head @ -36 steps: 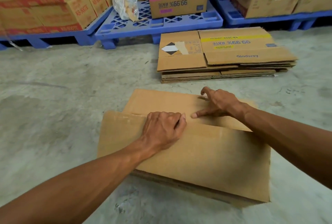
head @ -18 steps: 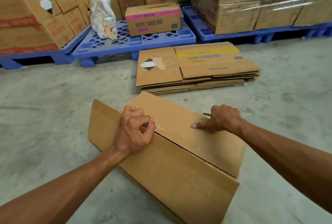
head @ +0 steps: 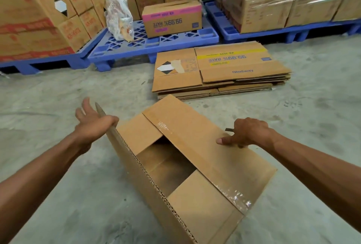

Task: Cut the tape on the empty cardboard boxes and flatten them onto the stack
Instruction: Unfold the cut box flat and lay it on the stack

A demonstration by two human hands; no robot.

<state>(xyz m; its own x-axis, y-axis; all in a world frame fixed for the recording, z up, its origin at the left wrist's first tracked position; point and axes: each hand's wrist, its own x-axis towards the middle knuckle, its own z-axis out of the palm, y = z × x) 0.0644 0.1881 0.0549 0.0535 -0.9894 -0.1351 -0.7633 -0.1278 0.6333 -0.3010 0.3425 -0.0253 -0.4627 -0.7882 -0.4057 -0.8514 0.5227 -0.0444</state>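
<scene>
Two bare arms fill the lower view. The left forearm (head: 45, 165) enters from 8 o'clock and the right forearm (head: 312, 165) from 4 o'clock, both lean and bare-skinned to the picture's edge. The left hand (head: 93, 124) and right hand (head: 248, 134) are bare too. Knuckles ridge the right hand's back, and one fingertip (head: 219, 141) shows a short-trimmed nail.

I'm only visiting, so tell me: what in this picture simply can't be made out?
- Head view: the tool in the right hand; its curled fingers hide all but a dark tip.
- Head view: the box; its near corner is cut off by the bottom edge, and flaps and shadow cover part of the inside.
- Head view: what the plastic bag contains, blurred behind crinkled film.
- Head view: the small print on the stack, too small to read.
</scene>
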